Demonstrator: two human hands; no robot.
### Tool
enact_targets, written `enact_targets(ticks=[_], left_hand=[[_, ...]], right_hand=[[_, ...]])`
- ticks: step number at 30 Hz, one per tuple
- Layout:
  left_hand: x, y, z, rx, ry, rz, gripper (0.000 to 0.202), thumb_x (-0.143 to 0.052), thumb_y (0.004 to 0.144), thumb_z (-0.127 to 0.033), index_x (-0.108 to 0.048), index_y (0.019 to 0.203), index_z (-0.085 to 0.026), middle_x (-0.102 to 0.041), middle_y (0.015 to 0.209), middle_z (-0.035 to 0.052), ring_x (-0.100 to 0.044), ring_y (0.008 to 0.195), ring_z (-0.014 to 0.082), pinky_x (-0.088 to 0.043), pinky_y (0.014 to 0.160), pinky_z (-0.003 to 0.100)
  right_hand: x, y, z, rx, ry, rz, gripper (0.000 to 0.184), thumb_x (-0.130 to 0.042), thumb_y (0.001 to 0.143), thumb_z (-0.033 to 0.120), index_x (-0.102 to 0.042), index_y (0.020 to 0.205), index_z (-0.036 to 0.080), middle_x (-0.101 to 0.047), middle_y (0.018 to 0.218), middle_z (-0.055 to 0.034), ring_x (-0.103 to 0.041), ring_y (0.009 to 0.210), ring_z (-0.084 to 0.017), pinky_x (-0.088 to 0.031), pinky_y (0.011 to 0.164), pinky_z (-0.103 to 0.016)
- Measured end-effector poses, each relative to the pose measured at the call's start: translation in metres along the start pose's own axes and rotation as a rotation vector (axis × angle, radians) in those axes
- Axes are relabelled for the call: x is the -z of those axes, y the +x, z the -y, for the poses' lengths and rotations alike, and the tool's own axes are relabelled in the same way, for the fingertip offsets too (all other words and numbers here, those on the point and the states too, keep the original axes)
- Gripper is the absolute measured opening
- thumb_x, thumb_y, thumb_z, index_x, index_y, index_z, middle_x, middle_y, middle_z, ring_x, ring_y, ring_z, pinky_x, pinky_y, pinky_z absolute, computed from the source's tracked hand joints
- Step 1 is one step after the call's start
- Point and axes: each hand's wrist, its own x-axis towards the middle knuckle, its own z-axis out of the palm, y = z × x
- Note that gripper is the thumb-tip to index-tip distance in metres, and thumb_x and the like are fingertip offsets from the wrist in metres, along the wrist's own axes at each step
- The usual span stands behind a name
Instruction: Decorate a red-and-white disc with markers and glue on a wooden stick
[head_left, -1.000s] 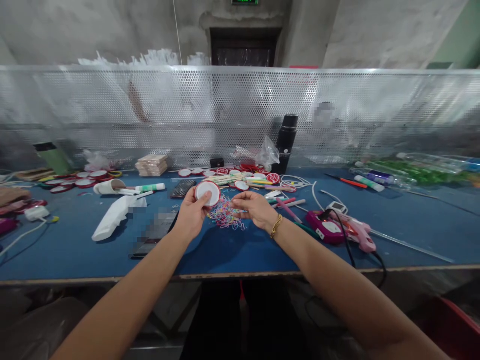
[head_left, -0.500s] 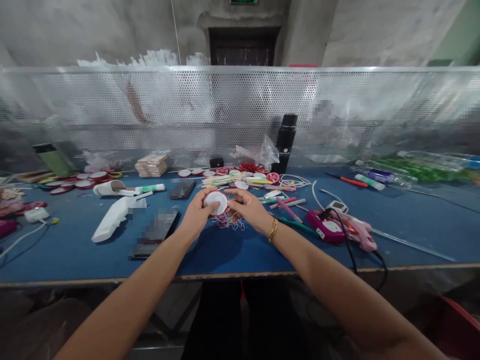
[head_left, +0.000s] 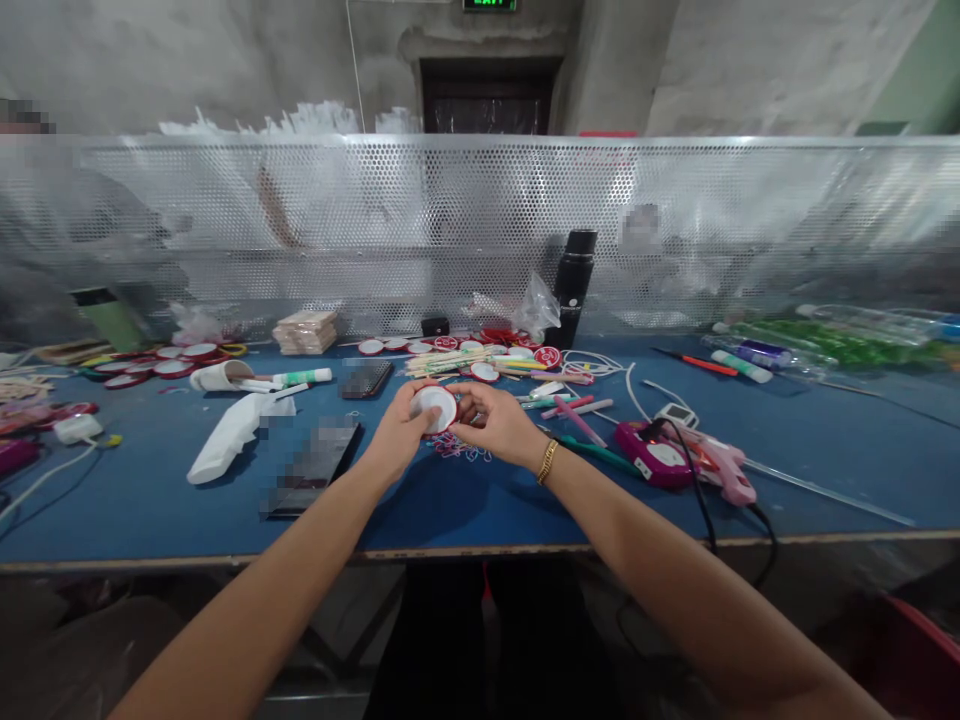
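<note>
A round white disc with a red rim (head_left: 434, 407) sits between both hands above the blue table (head_left: 480, 495). My left hand (head_left: 401, 433) grips its left edge with curled fingers. My right hand (head_left: 493, 423), a gold bracelet at its wrist, pinches the disc's right edge. Just under the hands lies a pile of small coloured rubber bands (head_left: 463, 450), mostly hidden by them.
More red-and-white discs (head_left: 480, 352) and sticks lie behind the hands. A black flask (head_left: 572, 285) stands by the perforated metal screen (head_left: 480, 220). A pink glue gun (head_left: 716, 468) and its cable lie to the right, a white glue gun (head_left: 229, 435) and a phone (head_left: 311, 465) to the left.
Both hands came together on the disc. The right hand left the rubber bands and closed on the disc's right edge, and the disc dropped lower over the pile.
</note>
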Motion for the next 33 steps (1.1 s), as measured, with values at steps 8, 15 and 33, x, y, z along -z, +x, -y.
enact_targets(ticks=[8, 15, 33], left_hand=[[-0.003, -0.002, 0.006, -0.011, 0.027, 0.019, 0.048, -0.074, 0.068, -0.031, -0.057, 0.112, -0.02, -0.062, 0.107, 0.0045, -0.058, 0.089, 0.0175, -0.048, 0.076, 0.028], [-0.003, -0.002, 0.0, 0.017, 0.051, 0.0, 0.046, -0.074, 0.067, -0.028, -0.058, 0.11, -0.02, -0.063, 0.1, 0.004, -0.058, 0.083, 0.0167, -0.047, 0.069, 0.026], [-0.007, -0.005, 0.002, 0.09, -0.05, 0.02, 0.048, -0.074, 0.066, -0.03, -0.054, 0.108, -0.022, -0.06, 0.091, 0.0012, -0.055, 0.067, 0.0118, -0.04, 0.053, 0.021]], right_hand=[[-0.001, -0.002, 0.004, -0.003, -0.079, 0.014, 0.051, -0.072, 0.07, 0.022, -0.055, 0.118, 0.019, -0.059, 0.081, 0.001, -0.056, 0.067, -0.013, -0.051, 0.064, -0.027], [0.002, -0.002, 0.003, 0.013, -0.082, 0.037, 0.055, -0.074, 0.072, 0.024, -0.055, 0.123, 0.018, -0.064, 0.085, -0.0011, -0.059, 0.072, -0.014, -0.053, 0.067, -0.028], [0.006, -0.002, -0.011, 0.004, -0.093, 0.038, 0.053, -0.073, 0.076, 0.032, -0.062, 0.126, 0.019, -0.07, 0.087, -0.0028, -0.064, 0.073, -0.014, -0.054, 0.076, -0.031]])
